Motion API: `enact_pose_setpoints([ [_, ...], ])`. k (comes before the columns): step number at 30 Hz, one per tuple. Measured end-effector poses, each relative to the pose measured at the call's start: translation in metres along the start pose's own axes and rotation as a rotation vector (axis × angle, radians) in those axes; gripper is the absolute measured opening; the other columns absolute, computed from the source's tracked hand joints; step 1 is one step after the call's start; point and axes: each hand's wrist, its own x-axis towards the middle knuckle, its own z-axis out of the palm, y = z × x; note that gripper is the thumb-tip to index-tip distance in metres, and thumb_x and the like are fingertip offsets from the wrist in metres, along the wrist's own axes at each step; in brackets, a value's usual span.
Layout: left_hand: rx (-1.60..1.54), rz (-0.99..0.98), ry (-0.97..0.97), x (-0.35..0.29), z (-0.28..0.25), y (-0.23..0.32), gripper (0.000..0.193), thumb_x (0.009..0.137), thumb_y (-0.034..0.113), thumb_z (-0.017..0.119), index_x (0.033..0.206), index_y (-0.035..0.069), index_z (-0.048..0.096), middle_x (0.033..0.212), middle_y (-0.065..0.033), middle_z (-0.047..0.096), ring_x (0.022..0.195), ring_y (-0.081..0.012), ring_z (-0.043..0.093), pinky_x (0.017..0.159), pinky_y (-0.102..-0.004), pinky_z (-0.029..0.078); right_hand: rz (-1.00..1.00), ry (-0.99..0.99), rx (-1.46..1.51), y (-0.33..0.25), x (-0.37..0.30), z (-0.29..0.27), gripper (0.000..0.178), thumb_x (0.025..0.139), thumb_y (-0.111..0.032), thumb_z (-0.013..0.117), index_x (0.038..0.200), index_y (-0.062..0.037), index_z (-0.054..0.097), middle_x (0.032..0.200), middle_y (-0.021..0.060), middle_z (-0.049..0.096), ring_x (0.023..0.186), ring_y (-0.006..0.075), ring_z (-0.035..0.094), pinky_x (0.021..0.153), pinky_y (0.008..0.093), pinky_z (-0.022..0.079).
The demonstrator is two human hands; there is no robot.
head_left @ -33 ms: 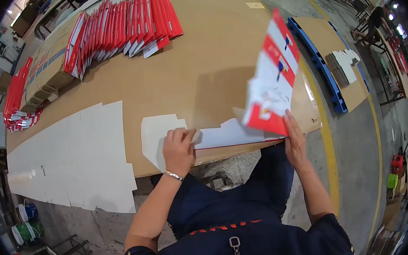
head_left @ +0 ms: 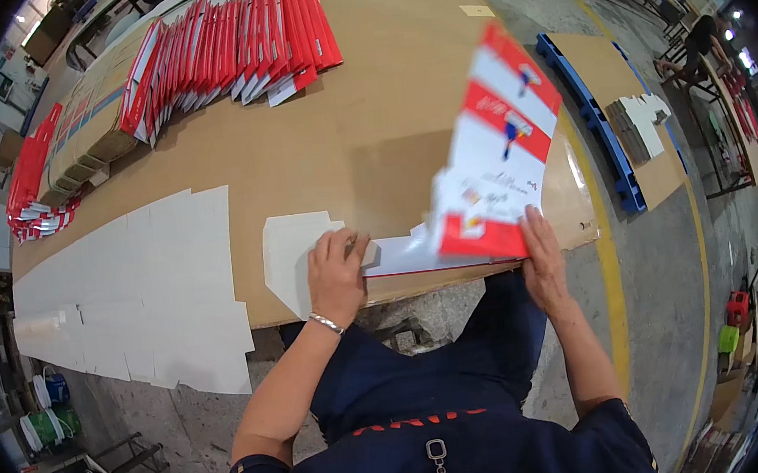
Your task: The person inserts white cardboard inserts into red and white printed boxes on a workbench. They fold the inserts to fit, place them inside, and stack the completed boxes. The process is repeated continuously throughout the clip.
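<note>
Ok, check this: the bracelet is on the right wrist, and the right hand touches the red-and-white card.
Wrong wrist: the head view shows the bracelet on the left one. The right hand does touch the red-and-white card.

Even, fairly bright indoor light; lamps (head_left: 744,58) flare at right rim. Soft shadow left of raised red-and-white cardboard sheet (head_left: 502,165) on brown tabletop (head_left: 316,151); glare streak near tabletop's right edge. Sheet's print slightly blurred. Fisheye bends straight edges; corners black.
</note>
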Motion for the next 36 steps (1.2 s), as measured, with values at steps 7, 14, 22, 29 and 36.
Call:
enact_pose_setpoints([
  [7, -0.033, 0.036, -0.449, -0.005, -0.018, 0.007, 0.103, 0.078, 0.067, 0.06, 0.149, -0.001, 0.028, 0.159, -0.0181, 0.017, 0.149, -0.0362, 0.006, 0.116, -0.0612, 0.006, -0.269, -0.331, -0.183, -0.08, 0.029, 0.028, 0.072, 0.082, -0.044, 0.07, 0.145, -0.0237, 0.043, 0.155, 0.0083, 0.035, 0.143, 0.0348, 0.029, 0.114, 0.0616, 0.019],
  [14, 0.116, 0.143, -0.473, -0.044, -0.079, -0.043, 0.094, 0.061, 0.014, 0.084, 0.144, 0.009, 0.04, 0.15, -0.0121, 0.042, 0.141, -0.0334, 0.035, 0.115, -0.0651, 0.01, -0.201, -0.305, -0.202, -0.08, 0.005, 0.027, 0.078, 0.079, -0.051, 0.069, 0.147, -0.0253, 0.041, 0.156, 0.0062, 0.032, 0.145, 0.0337, 0.024, 0.115, 0.0613, 0.017],
  [22, -0.896, -0.662, 0.394, -0.029, -0.031, -0.021, 0.095, 0.077, 0.003, 0.078, 0.151, 0.002, 0.02, 0.15, -0.0191, 0.036, 0.137, -0.0251, 0.037, 0.111, -0.0383, 0.034, -0.163, -0.292, -0.191, -0.079, 0.003, 0.028, 0.074, 0.081, -0.049, 0.068, 0.147, -0.0268, 0.041, 0.156, 0.0061, 0.032, 0.145, 0.0336, 0.024, 0.116, 0.0608, 0.016],
  [29, -0.907, -0.856, 0.193, -0.014, 0.024, -0.02, 0.046, 0.091, 0.004, 0.062, 0.134, -0.003, 0.045, 0.131, -0.0189, 0.054, 0.112, -0.0296, 0.06, 0.096, -0.034, 0.049, -0.174, -0.29, -0.143, -0.075, 0.004, 0.028, 0.071, 0.083, -0.041, 0.07, 0.147, -0.0276, 0.041, 0.155, 0.0049, 0.034, 0.145, 0.0329, 0.026, 0.115, 0.0606, 0.016],
  [36, -0.309, 0.115, 0.025, 0.011, 0.005, -0.015, 0.069, 0.081, -0.002, 0.057, 0.145, -0.007, 0.032, 0.151, -0.0243, 0.035, 0.137, -0.0389, 0.04, 0.108, -0.048, 0.037, -0.324, -0.38, -0.176, -0.052, 0.017, 0.008, 0.072, 0.082, -0.004, 0.062, 0.147, -0.0268, 0.04, 0.155, 0.0025, 0.036, 0.142, 0.0335, 0.032, 0.112, 0.0644, 0.021],
])
